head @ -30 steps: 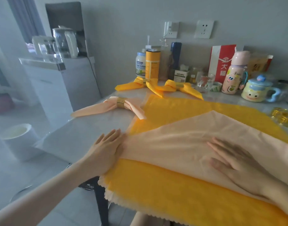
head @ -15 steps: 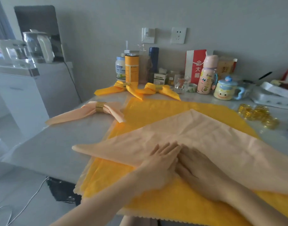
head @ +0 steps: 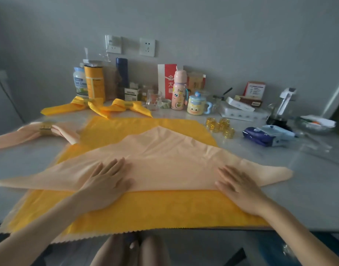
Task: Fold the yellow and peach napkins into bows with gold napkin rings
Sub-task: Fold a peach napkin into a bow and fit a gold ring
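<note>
Head view: where is the peach napkin (head: 164,160) lying against the hands?

It is lying as a wide folded triangle on top of the spread yellow napkin (head: 145,208). Its apex is pointing toward the wall (head: 222,35) and its long folded edge is running nearest the person. The left hand (head: 107,181) is pressing flat on it left of centre. The right hand (head: 239,185) is pressing near its right end.

How are the fingers sitting?

The left fingers (head: 117,164) are stretching straight and slightly spread across the peach cloth. The right fingers (head: 228,171) are doing the same, angling inward. Neither hand is gripping anything. Both palms are straddling the folded edge, with their heels resting over the yellow napkin.

And the rings?

A cluster of loose gold napkin rings (head: 220,126) is sitting on the worktop (head: 308,179) beyond the right hand. It is just off the yellow napkin's far right corner, well apart from the fingers.

Any bows showing?

A peach bow (head: 26,134) with a gold ring (head: 46,128) is lying at the far left. Two yellow bows (head: 72,106) are lying at the back by the bottles (head: 80,81).
</note>
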Demonstrator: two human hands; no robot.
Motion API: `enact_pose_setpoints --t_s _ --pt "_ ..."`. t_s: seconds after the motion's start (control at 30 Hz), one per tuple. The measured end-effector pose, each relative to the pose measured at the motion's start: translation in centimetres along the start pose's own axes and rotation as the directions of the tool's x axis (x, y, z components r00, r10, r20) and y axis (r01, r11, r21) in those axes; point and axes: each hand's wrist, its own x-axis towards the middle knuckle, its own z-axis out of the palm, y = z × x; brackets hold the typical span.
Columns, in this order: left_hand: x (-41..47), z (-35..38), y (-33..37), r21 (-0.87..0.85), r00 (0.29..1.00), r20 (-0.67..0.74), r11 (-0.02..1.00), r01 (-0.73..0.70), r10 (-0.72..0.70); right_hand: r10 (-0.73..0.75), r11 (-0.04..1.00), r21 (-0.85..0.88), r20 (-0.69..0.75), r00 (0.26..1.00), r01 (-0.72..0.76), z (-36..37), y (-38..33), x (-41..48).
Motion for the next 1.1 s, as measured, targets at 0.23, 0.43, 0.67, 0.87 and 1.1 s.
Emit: enact_pose_setpoints --t_s 0.23,0.43,0.67,0.87,1.1 --pt "0.1 -0.4 0.6 0.059 0.998 0.052 0.998 0.021 -0.024 0.368 0.929 -0.021 -0.044 0.929 -0.369 -1.4 6.8 -2.4" --pt "-0.9 -1.9 2.6 0.079 0.922 -0.322 0.977 -0.199 0.214 -0.061 0.998 -0.012 -0.339 0.939 0.06 -2.7 -1.4 -2.6" --pt "-1.3 -0.9 3.4 0.21 0.868 -0.292 0.913 -0.35 0.401 -0.36 0.911 0.158 -0.15 0.921 0.382 -1.4 -7.0 -0.3" --pt "-1.5 -3.0 3.2 0.054 0.922 -0.227 0.949 -0.309 0.313 -0.353 0.856 0.406 0.006 0.936 0.32 -4.6 -7.0 2.8" --pt "12.8 -6.2 -1.1 -0.09 0.981 -0.087 0.983 0.163 -0.171 -0.024 0.952 0.3 -0.124 0.992 0.06 -4.7 -6.3 17.2"
